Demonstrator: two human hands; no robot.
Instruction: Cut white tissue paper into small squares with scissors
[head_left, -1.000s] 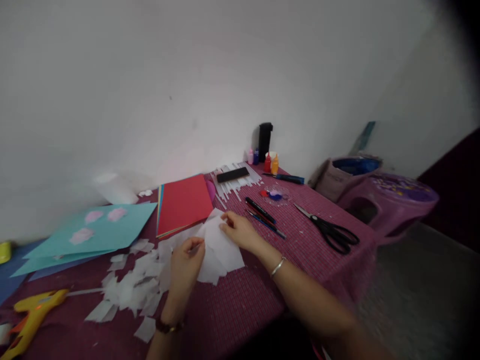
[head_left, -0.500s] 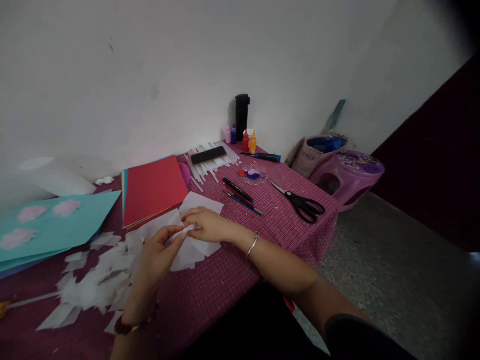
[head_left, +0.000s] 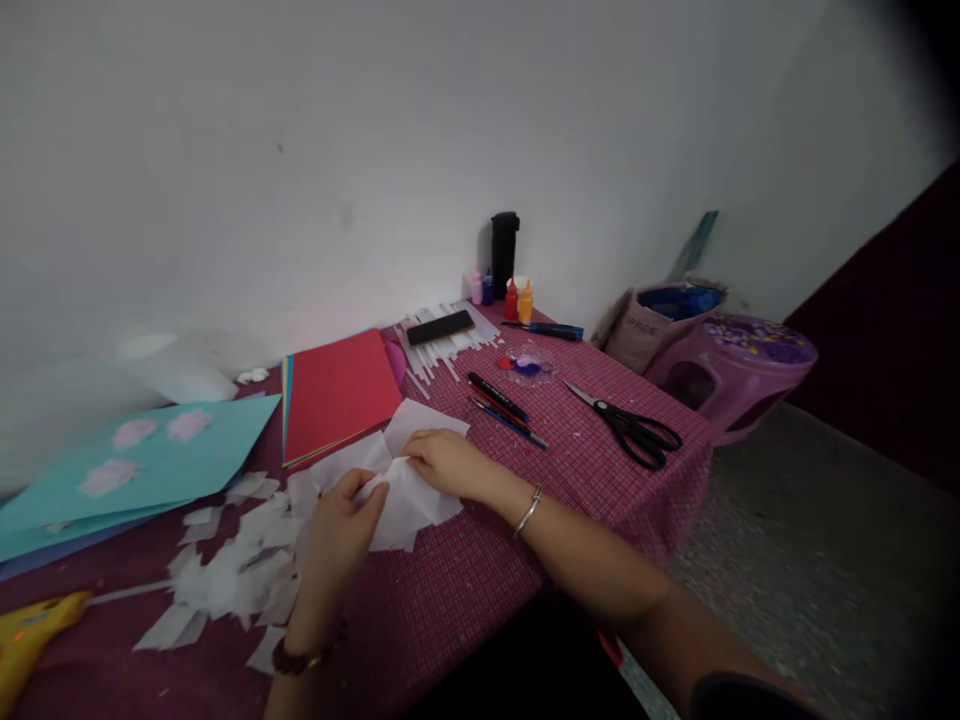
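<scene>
Both of my hands meet over a thin white tissue sheet (head_left: 411, 500) lying on the red checked tablecloth (head_left: 480, 570). My left hand (head_left: 341, 525) pinches a gathered part of the sheet near its left side. My right hand (head_left: 447, 462), with a bracelet on the wrist, pinches the same crumpled fold from the right. A heap of torn white paper pieces (head_left: 236, 570) lies just left of my left hand.
A red card stack (head_left: 337, 392) and a light blue card (head_left: 135, 460) lie behind. Pens (head_left: 502, 405), black scissors (head_left: 634, 428), paint bottles (head_left: 517, 298), a black flask (head_left: 504, 250) and a phone (head_left: 440, 326) sit further back. A yellow glue gun (head_left: 26, 640) is far left; a purple stool (head_left: 739, 365) stands right.
The camera view has swung around. My hands have come together on the white sheet and bunched it up between the fingers; it lay flatter a second ago.
</scene>
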